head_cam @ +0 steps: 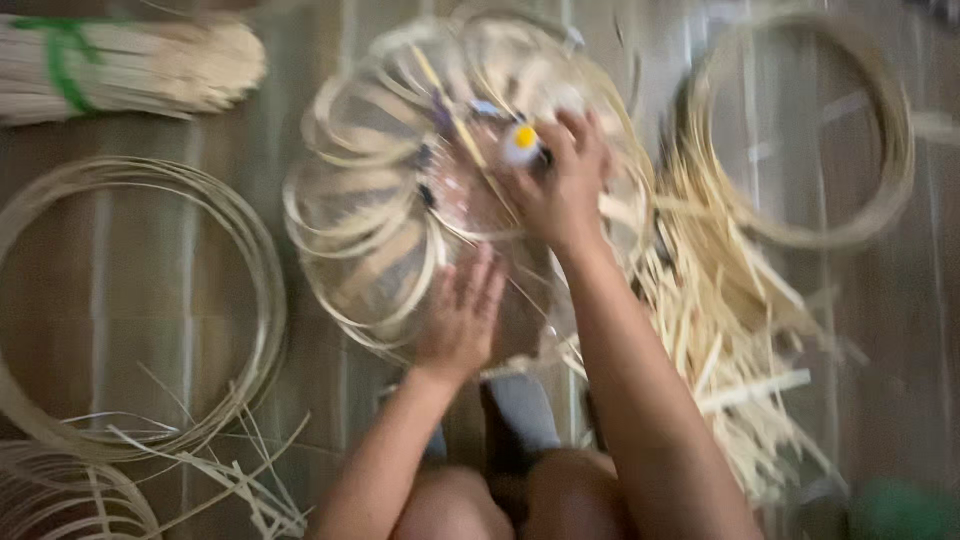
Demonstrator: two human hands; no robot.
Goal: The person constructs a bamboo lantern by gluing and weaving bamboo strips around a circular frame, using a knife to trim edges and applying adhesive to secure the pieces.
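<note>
A round piece woven from looped pale bamboo strips (pixel 380 190) lies on the brown tiled floor in front of me. My left hand (pixel 462 312) rests flat on its near edge, fingers spread. My right hand (pixel 562 180) is closed around a small white bottle with a yellow cap (pixel 521 143), held over the middle of the woven piece. The picture is blurred by motion, so fine detail is lost.
A large coil of thin bamboo strip (pixel 262 290) lies at the left, another coil (pixel 890 150) at the upper right. A bundle of sticks tied with green band (pixel 130 65) sits top left. Loose split strips (pixel 720 330) pile at the right. My knees (pixel 480 500) are at the bottom.
</note>
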